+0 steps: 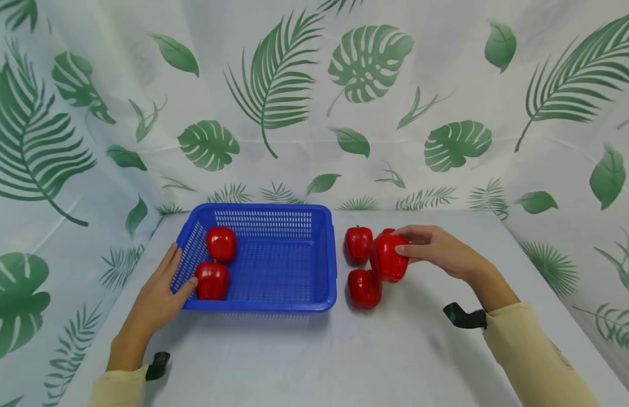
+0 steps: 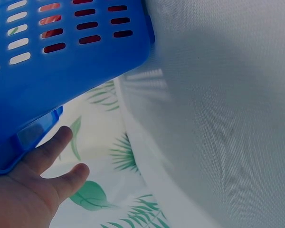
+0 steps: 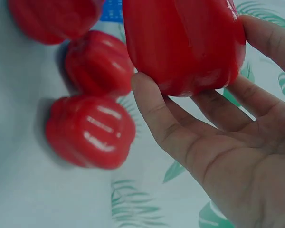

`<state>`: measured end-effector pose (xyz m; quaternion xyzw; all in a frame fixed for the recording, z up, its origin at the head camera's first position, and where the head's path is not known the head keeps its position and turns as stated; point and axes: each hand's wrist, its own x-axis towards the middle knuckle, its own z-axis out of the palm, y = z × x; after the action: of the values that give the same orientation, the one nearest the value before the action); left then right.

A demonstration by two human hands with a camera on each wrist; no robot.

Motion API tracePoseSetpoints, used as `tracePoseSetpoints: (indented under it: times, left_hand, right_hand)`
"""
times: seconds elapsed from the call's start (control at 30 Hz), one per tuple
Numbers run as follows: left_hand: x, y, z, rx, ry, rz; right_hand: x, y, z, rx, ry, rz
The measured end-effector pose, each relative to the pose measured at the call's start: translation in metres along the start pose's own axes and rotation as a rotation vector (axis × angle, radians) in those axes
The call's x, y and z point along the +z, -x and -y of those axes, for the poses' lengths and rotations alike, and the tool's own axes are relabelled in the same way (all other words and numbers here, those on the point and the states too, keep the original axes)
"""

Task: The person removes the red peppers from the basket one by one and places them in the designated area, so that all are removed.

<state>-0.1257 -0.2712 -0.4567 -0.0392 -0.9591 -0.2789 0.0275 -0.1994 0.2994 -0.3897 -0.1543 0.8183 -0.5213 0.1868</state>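
My left hand [image 1: 156,297] holds the left side of a blue plastic basket [image 1: 273,307], its thumb over the front-left rim and its other fingers along the outside. Two red bell peppers lie inside at the left: one farther back [image 1: 221,245], one near the thumb [image 1: 212,281]. My right hand [image 1: 441,249] grips another red bell pepper [image 1: 389,259] between thumb and fingers, raised above the table to the right of the basket. In the right wrist view, the fingers [image 3: 154,111] surround its lower end. Below it, three more peppers [image 3: 91,132] sit on the table.
The white table [image 1: 314,362] carries the basket at left and the loose peppers [image 1: 364,288] just right of its right wall. A white curtain [image 1: 304,147] with green leaf prints hangs behind and on both sides. A black wrist camera [image 1: 464,316] sits at the right sleeve.
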Motion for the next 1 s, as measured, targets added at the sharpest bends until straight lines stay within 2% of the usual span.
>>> tracePoseSetpoints:
  times: [0.27, 0.5, 1.0]
  left_hand:
    - [0.000, 0.000, 0.001, -0.016, -0.010, 0.011]
    - [0.000, -0.002, 0.001, -0.003, -0.013, 0.014]
    - [0.002, -0.002, 0.003, -0.004, -0.007, 0.004]
  right_hand:
    - [-0.004, 0.017, -0.011, 0.036, -0.022, -0.009]
    - [-0.004, 0.030, -0.024, 0.066, -0.027, -0.018]
    - [0.000, 0.034, -0.054, 0.118, -0.077, 0.006]
